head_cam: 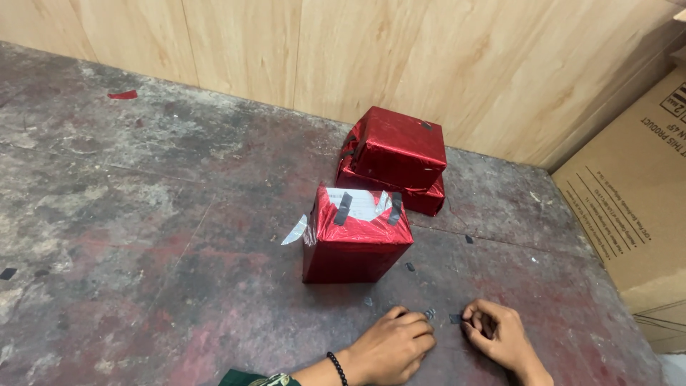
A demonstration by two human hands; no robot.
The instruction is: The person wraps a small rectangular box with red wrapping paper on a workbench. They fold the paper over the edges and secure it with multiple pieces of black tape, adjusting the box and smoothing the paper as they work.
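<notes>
— What are the hands doing?
— Left hand [391, 348] and right hand [495, 332], grips curled, pinch small tape scraps [441, 315] on the table [128, 214], just before the red wrapped box [355, 234].
— Holding firmly?
— Can't tell.

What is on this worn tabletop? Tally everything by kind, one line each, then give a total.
Red foil-wrapped boxes: 3 (front box, upper stacked box, lower stacked box)
Cardboard cartons: 1 (carton)
Red paper scraps: 1 (scrap)
Small dark tape bits between the left hand and right hand: 2 (tape bit)
Total: 7
</notes>
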